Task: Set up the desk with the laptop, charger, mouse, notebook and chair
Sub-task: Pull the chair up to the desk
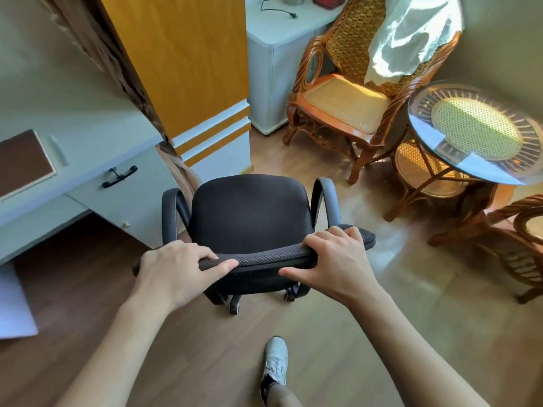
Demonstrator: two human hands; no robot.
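Standing on the wooden floor [338, 333] just right of the desk [88, 136], the black office chair [249, 215] faces away from the person, its seat toward the far wall and its castors showing below the backrest. Both hands grip the top edge of the backrest. The left hand [176, 268] curls its fingers over the edge near the left end, thumb lying along the near side. The right hand [338, 259] wraps the edge toward the right end, fingers folded over the top and thumb stretched along the near face. On the desk's left part lies a brown notebook [23, 163]; a drawer with a black handle [119, 176] sits under the desktop. Beyond the chair stand a yellow and white cabinet [191, 69] and a rattan armchair [352, 98], with a round glass-topped table [482, 130] to the right. A white shoe [274, 362] shows at the bottom.
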